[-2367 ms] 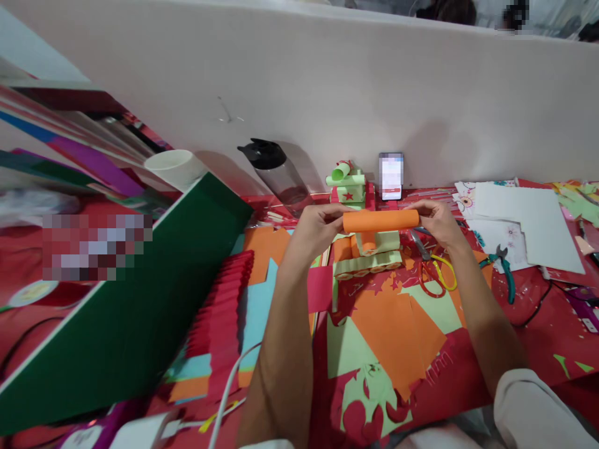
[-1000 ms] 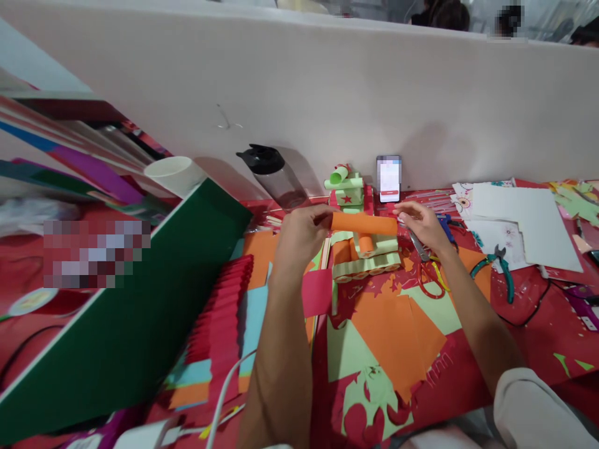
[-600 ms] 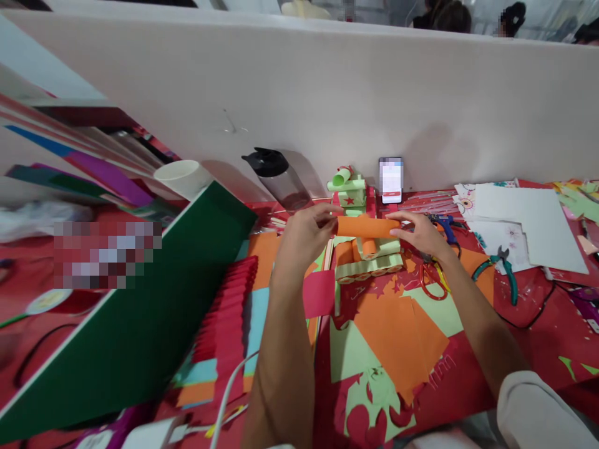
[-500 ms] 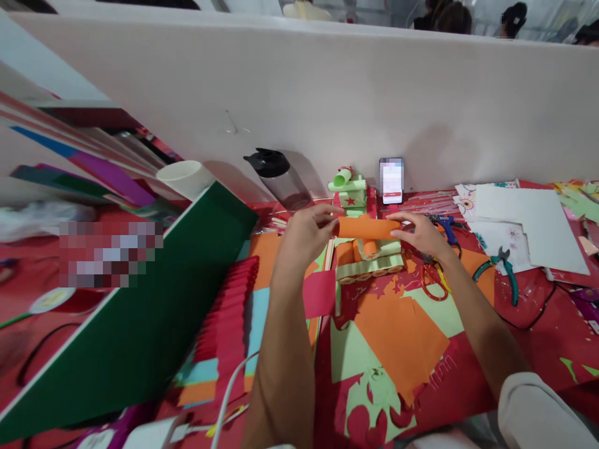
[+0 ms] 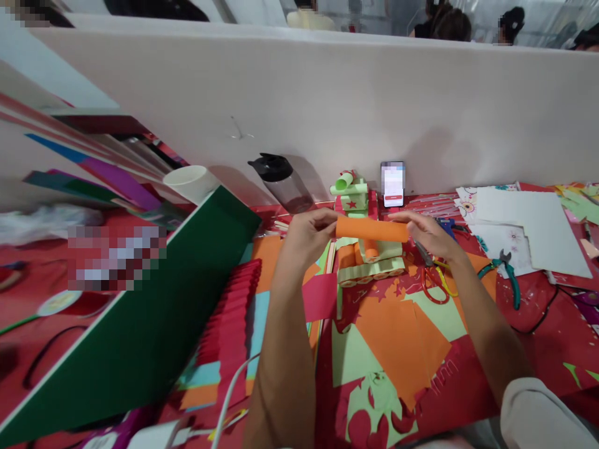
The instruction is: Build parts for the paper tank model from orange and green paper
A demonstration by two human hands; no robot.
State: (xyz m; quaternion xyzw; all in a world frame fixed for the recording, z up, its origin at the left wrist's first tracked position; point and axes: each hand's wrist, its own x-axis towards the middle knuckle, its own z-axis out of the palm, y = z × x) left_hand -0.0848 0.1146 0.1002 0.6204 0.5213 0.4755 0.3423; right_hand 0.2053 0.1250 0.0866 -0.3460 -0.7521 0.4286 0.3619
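An orange rolled paper tube (image 5: 372, 229) lies level between my hands, above a paper model. My left hand (image 5: 309, 234) is closed on the tube's left end. At the other end, my right hand (image 5: 430, 236) has its index finger along the far side and its thumb by the rim, gripping lightly. Beneath the tube sits the light-green and orange paper model (image 5: 372, 270) with a tread-like side, partly hidden by the tube. Behind it stands a similar green paper model (image 5: 353, 201) with a red star and a green tube on top.
A smartphone (image 5: 392, 184) leans on the white partition (image 5: 327, 100), near a dark-lidded bottle (image 5: 283, 181). Red-handled scissors (image 5: 433, 285), teal pliers (image 5: 508, 274) and a blue glue gun (image 5: 447, 227) lie right. Orange sheets (image 5: 397, 343) lie in front; a green board (image 5: 154, 312) slants at left.
My right hand has shifted slightly right along the orange tube, toward its end, showing more of the tube. My left hand keeps its hold. The view has tilted slightly.
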